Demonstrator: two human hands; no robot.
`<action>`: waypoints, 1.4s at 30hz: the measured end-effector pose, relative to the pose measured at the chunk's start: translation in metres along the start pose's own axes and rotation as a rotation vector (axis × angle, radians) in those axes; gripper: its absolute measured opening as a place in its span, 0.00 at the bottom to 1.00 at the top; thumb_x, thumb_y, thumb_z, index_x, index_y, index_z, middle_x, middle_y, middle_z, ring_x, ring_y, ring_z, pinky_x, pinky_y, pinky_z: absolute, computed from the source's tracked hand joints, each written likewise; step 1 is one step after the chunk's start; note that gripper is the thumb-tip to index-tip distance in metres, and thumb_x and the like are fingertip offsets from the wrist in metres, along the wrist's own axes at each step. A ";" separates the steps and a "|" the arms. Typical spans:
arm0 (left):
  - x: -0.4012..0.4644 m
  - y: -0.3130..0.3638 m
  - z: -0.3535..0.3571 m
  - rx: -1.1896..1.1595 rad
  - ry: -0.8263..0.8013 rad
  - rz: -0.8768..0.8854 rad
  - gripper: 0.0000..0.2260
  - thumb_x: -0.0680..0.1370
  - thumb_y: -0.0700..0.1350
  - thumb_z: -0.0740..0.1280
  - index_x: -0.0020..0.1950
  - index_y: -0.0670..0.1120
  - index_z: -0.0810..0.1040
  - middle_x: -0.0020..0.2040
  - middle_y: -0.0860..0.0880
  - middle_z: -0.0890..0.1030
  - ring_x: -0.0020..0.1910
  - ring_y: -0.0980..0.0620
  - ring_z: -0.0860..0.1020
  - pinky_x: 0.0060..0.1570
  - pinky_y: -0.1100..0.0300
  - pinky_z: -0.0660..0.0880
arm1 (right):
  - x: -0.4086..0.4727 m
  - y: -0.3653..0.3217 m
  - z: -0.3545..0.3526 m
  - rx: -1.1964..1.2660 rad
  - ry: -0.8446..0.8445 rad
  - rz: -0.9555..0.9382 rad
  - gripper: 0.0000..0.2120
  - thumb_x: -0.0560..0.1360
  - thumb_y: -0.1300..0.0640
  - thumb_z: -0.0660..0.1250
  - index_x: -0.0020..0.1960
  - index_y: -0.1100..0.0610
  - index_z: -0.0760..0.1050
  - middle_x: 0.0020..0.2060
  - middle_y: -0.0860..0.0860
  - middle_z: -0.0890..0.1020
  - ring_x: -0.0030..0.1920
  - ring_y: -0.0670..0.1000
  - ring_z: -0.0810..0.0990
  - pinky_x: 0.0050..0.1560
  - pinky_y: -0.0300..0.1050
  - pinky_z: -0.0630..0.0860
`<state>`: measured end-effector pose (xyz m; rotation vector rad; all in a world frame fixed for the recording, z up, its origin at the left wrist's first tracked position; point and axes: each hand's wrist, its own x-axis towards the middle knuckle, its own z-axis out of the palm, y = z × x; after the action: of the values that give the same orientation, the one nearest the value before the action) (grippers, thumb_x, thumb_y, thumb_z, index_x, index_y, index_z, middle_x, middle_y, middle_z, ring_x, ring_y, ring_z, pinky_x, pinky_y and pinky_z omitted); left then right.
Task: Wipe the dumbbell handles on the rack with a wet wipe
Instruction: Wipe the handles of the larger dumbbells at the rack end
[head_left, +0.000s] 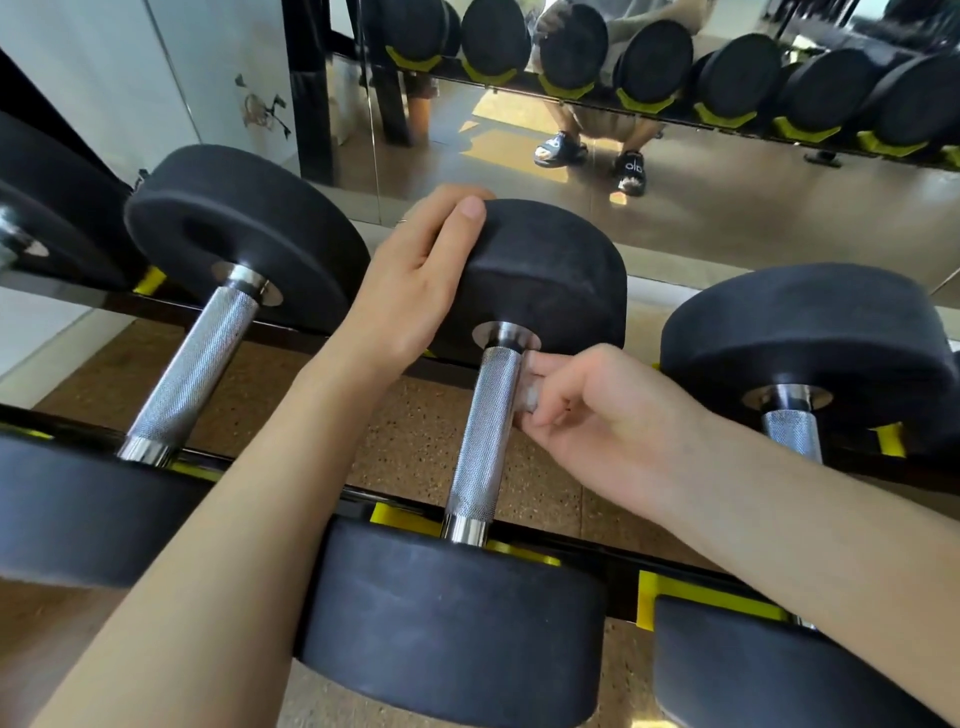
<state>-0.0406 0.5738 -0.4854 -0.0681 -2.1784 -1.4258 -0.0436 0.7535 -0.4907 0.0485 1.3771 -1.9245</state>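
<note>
The middle dumbbell (488, 415) lies across the rack (597, 561), its knurled steel handle (485, 431) running away from the person, from the near rubber head (452, 618) low in the view up to the far rubber head (540, 275); that long axis is what the wiping stroke has to follow.

The right hand (582, 410) sits just to the right of the handle, at its far end close under the far head; its fingers are curled round a small wad of wet wipe (527, 395), pinching it and pressing it against the right flank of the handle; only a pale scrap of the wipe shows between the fingertips, so how much of the bar it wraps cannot be told.

The left hand (415, 280) reaches over from the left and is clamped on the upper left edge of the far head, thumb on top and palm against the rim, likely steadying the dumbbell against rolling.

Since the wipe touches the bar at the far end, most of the knurling lies toward the person, below the right hand; the likely stroke runs down along the axis toward the near head, and the right hand is the one placed for it; the left side of the bar probably needs the wipe brought round.

A left-hand dumbbell (192, 364) and a right-hand dumbbell (795, 415) lie parallel on the same rack, well apart from the wipe; a wall mirror (675, 218) stands behind.
</note>
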 end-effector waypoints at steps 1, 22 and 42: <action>0.000 0.000 0.000 0.000 0.000 0.003 0.14 0.87 0.52 0.54 0.61 0.51 0.78 0.54 0.56 0.78 0.58 0.56 0.75 0.58 0.62 0.69 | -0.006 -0.002 -0.002 -0.061 -0.016 -0.044 0.31 0.58 0.74 0.61 0.61 0.75 0.74 0.62 0.67 0.77 0.67 0.64 0.75 0.70 0.53 0.72; -0.001 0.000 -0.001 0.006 -0.008 0.004 0.15 0.88 0.51 0.53 0.63 0.49 0.77 0.54 0.54 0.79 0.55 0.58 0.76 0.56 0.64 0.70 | -0.032 -0.021 -0.001 -1.385 0.152 -0.670 0.17 0.74 0.65 0.65 0.57 0.50 0.83 0.53 0.43 0.81 0.52 0.41 0.78 0.52 0.32 0.74; -0.003 0.001 0.000 0.047 -0.004 0.010 0.16 0.88 0.51 0.52 0.63 0.48 0.77 0.57 0.49 0.79 0.57 0.55 0.76 0.59 0.57 0.71 | -0.011 -0.014 -0.014 -1.457 -0.061 -0.812 0.15 0.79 0.58 0.65 0.63 0.47 0.79 0.50 0.44 0.80 0.49 0.43 0.79 0.49 0.46 0.79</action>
<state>-0.0379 0.5748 -0.4854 -0.0654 -2.2107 -1.3697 -0.0495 0.7735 -0.4804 -1.3937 2.6399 -0.9172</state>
